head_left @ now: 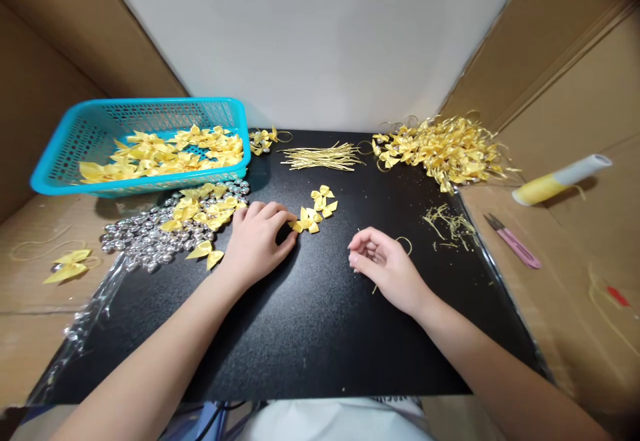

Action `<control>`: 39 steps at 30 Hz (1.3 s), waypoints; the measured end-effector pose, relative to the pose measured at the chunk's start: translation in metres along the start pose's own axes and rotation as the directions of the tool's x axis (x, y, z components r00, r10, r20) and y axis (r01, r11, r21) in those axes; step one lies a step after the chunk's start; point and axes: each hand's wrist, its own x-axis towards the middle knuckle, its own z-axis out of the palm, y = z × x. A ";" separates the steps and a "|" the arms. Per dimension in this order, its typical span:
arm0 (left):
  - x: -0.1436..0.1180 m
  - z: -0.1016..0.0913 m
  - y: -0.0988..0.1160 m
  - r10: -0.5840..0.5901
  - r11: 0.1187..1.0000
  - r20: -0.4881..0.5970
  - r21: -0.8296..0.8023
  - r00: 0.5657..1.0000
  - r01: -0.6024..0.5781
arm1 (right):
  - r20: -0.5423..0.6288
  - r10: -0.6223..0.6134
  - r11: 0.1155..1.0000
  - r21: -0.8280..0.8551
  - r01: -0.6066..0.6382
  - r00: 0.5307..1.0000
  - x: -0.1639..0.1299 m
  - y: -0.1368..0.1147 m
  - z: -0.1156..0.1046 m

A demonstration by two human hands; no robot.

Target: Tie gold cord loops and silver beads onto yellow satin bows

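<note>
My left hand (263,237) reaches over the black tabletop, thumb and index finger closing at the edge of a small group of yellow ribbon bows (307,219). Its fingertips touch the nearest bow. To the right, my right hand (384,264) is held with fingers curled toward the thumb. A thin gold cord loop (404,244) shows behind its knuckles, and a cord end sticks out below the thumb; the part between is hidden by the hand. Left of my left hand, more yellow bows (203,209) lie on a pile of silver beads (150,234).
A turquoise basket (240,137) of yellow bows stands at back left. Cut gold cords (320,156) lie at the back, beside a heap of finished gold bows (445,151). Cord scraps (450,224), a pink-handled cutter (515,244) and a tube (560,179) are at right.
</note>
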 end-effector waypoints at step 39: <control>-0.017 -0.016 0.041 0.275 0.632 0.019 -0.757 0.961 -0.166 | 0.208 -0.386 0.715 -0.548 0.434 0.898 -0.008 -0.006 0.001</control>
